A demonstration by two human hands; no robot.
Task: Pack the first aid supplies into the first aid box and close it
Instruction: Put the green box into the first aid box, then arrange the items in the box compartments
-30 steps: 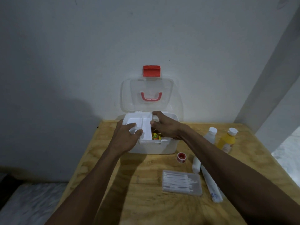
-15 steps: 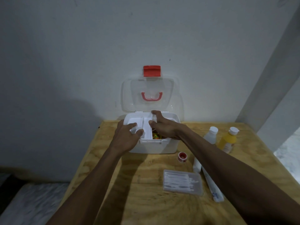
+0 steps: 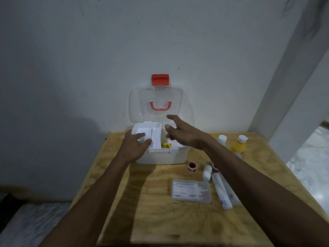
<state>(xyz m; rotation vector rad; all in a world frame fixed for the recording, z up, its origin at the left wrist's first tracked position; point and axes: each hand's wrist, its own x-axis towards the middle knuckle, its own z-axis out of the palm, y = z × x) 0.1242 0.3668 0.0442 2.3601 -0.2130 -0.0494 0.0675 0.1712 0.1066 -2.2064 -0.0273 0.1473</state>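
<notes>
Plywood tabletop (image 3: pixel 156 202) against a bare grey wall: a person packs a white first aid box (image 3: pixel 161 155) that stands at the far edge, its clear lid (image 3: pixel 156 106) propped upright with the red latch (image 3: pixel 160 79) uppermost. The left hand (image 3: pixel 134 146) grips the white inner tray (image 3: pixel 147 133), thumb and fingertips curled over its near rim at the box's left side. The right hand (image 3: pixel 183 133) hovers above the open right half, fingers spread and relaxed, holding nothing. Just below those fingers a yellow packet (image 3: pixel 166 145) shows inside the box. Near the right forearm, and well short of the fingers, wait a red tape roll (image 3: pixel 192 166), gauze rolls (image 3: pixel 207 172), a long white tube (image 3: pixel 221 190), a clear case of cotton swabs (image 3: pixel 191 191), a white bottle (image 3: pixel 222 139) and a yellow bottle (image 3: pixel 238 146). The tray looks light and only partly seated; a one-sided lift could likely tip it, or the raised lid could drop onto the reaching fingers.
</notes>
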